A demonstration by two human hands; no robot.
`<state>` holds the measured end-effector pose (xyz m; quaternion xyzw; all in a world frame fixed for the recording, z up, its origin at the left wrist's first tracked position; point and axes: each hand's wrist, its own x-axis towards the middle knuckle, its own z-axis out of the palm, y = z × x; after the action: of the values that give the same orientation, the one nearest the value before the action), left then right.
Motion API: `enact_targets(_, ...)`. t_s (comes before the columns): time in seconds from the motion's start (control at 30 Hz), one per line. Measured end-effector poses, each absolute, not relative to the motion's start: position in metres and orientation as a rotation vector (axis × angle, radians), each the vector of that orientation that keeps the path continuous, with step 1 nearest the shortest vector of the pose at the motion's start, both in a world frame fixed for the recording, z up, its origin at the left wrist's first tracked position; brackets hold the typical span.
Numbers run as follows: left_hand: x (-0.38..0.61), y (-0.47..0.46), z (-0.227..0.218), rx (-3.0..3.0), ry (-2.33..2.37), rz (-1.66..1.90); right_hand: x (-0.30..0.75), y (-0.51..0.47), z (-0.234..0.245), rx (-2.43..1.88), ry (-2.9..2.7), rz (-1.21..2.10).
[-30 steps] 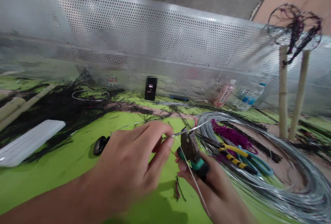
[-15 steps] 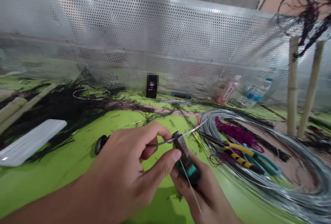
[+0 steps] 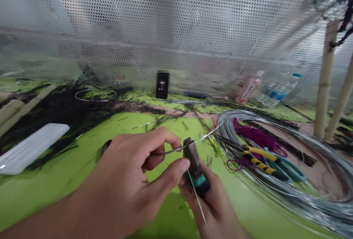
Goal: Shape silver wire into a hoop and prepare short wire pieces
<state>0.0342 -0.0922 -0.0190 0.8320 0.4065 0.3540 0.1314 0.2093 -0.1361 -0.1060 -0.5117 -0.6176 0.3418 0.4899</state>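
Observation:
My right hand (image 3: 212, 198) is wrapped round a pair of pliers (image 3: 194, 160) with dark, worn jaws and green-and-black grips. Those jaws are on a length of metal wire (image 3: 204, 136) that runs up to the right. Closed fingers of my left hand (image 3: 138, 172) hold the same wire just left of the jaws, and the left thumb tip lies beside the pliers' head. A thinner wire end (image 3: 197, 195) slants down from the jaws across my right hand. How the two wires join is too small to make out.
A large wire coil (image 3: 286, 117) lies right, with yellow-and-black pliers (image 3: 264, 163), blue-handled scissors (image 3: 286, 167) and purple yarn (image 3: 256, 136) on it. Left are a white slab (image 3: 35, 147) and black strands (image 3: 63, 110). Bottles (image 3: 249, 86) and a phone (image 3: 162, 86) stand by the perforated metal panel (image 3: 171, 22).
The view has tipped downward slightly. Both hands keep their hold, and the pliers sit a touch further left and more upright against the wire.

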Motion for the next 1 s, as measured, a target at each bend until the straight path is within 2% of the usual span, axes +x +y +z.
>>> enact_targets(0.13,0.033,-0.094,-0.02,2.406,1.192,0.986,0.205,-0.133,-0.117,-1.243,-1.459,0.88)
enact_targets(0.27,0.033,-0.093,-0.019,2.367,1.226,0.964,0.205,-0.129,-0.124,-1.187,-1.425,1.065)
enact_targets(0.4,0.032,-0.089,-0.016,2.409,1.197,0.989,0.206,-0.129,-0.129,-1.212,-1.432,1.059)
enact_targets(0.67,0.027,-0.091,-0.023,2.895,1.273,1.046,0.205,-0.127,-0.133,-1.243,-1.438,1.045)
enact_targets(0.83,0.023,-0.091,-0.042,3.16,1.201,1.302,0.203,-0.125,-0.123,-1.222,-1.457,1.01)
enact_targets(1.0,0.03,-0.084,-0.039,2.815,1.303,1.031,0.203,-0.125,-0.122,-1.235,-1.443,1.053)
